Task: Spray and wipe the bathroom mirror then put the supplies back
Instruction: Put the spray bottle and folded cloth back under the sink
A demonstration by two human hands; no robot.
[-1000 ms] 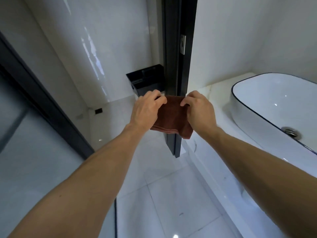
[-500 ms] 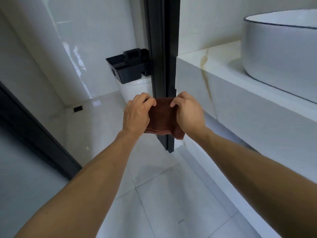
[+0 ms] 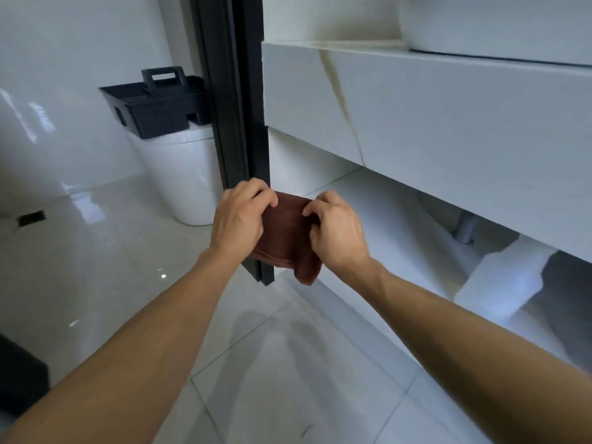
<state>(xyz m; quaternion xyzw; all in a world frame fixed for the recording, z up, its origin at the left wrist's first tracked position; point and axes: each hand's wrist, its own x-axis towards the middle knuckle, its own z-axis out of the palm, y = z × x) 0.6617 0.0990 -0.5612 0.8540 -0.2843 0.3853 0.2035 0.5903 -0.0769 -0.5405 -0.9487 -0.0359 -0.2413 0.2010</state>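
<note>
Both hands, left [image 3: 238, 219] and right [image 3: 336, 233], pinch a folded brown cloth [image 3: 285, 233] held low before the door frame [image 3: 237, 123], so this looks like the put-away step, calling for a carry to the caddy [image 3: 153, 107] on the toilet [image 3: 182, 174].

caddy [image 3: 160, 107] partly behind door frame [image 3: 237, 123], basin [image 3: 496, 24] cropped

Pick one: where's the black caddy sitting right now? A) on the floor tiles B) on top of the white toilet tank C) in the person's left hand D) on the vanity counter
B: the black caddy rests on top of the white toilet tank, behind the dark door frame, while both hands hold the brown cloth.
</note>
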